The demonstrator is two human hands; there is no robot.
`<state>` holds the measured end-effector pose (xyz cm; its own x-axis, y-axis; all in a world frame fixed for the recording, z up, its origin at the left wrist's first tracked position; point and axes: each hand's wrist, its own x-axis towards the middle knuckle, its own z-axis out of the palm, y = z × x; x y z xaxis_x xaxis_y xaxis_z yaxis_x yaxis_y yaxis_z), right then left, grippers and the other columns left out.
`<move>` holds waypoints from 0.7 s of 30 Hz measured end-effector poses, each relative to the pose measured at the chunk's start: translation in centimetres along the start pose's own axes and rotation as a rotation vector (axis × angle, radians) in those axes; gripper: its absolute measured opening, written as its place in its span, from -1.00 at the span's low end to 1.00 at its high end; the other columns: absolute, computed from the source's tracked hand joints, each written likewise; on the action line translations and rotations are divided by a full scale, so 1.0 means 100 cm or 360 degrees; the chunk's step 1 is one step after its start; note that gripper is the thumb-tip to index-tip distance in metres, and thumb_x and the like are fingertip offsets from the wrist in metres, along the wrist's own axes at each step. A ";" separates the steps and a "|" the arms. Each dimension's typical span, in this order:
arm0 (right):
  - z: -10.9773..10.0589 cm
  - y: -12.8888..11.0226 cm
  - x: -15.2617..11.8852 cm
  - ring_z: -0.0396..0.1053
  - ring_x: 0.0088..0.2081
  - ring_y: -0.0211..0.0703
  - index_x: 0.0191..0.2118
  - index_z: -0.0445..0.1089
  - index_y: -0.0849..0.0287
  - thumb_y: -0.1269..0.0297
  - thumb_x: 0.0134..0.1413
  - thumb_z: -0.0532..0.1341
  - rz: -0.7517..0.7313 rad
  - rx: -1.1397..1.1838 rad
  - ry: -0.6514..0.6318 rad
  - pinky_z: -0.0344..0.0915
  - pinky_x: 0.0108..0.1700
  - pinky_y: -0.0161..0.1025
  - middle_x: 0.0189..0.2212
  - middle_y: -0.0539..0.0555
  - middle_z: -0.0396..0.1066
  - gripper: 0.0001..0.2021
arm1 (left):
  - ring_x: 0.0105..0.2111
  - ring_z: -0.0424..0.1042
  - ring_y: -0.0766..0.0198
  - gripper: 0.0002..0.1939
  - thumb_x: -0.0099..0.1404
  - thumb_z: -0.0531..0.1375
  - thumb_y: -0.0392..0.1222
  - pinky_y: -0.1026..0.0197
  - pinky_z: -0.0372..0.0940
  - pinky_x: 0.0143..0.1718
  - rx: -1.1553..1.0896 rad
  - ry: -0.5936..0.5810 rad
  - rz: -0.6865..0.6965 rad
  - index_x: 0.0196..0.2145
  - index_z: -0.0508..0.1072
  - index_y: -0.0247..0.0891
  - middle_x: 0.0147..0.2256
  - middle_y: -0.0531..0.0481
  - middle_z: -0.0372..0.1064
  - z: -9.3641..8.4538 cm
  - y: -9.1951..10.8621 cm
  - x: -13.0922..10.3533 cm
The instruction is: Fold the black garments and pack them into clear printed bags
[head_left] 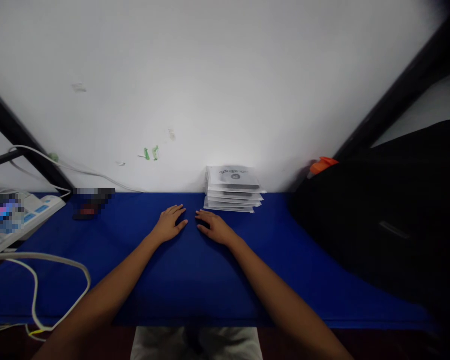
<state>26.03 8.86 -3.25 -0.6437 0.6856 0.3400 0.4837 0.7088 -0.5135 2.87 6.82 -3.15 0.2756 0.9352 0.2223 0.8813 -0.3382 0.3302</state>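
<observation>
My left hand [169,223] rests palm down on the blue tabletop [195,280], its fingers apart and nothing in it. Just to its right, my right hand [214,226] lies on the same surface, also with spread fingers and holding nothing. A small gap separates the two hands. Behind my right hand, against the wall, stands a stack of flat white packets [234,189] with dark print on the top one. Neither hand touches the stack.
A large black bag or cloth [367,220] covers the right side, with an orange item [323,165] behind it. On the left are a white power strip [41,212], a blurred dark object [93,202] and a looping white cable [60,256]. A white wall [217,90] rises behind.
</observation>
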 end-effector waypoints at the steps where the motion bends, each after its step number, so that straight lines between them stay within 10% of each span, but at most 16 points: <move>1: 0.000 0.000 0.000 0.23 0.23 0.08 0.10 0.41 0.17 0.32 0.17 0.20 0.0000 0.0002 0.0003 0.19 0.23 0.13 0.16 0.25 0.34 -0.63 | 0.26 0.15 -0.03 -0.52 0.37 0.09 0.03 -0.17 0.09 0.23 -0.0001 0.0000 0.0002 0.18 0.32 -0.18 0.25 -0.14 0.21 0.000 0.000 0.000; 21: 0.000 0.002 0.000 0.22 0.24 0.04 0.11 0.40 0.15 0.31 0.18 0.20 0.0005 -0.0009 -0.0023 0.17 0.25 0.10 0.18 0.23 0.32 -0.63 | 0.26 0.15 -0.04 -0.52 0.36 0.08 0.02 -0.16 0.09 0.23 0.0034 0.0020 -0.0018 0.17 0.34 -0.19 0.24 -0.15 0.22 0.002 0.003 0.001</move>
<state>26.15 8.96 -3.32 -0.6508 0.6854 0.3266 0.4890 0.7074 -0.5103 3.29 6.85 -3.21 0.2610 0.9375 0.2303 0.8922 -0.3254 0.3131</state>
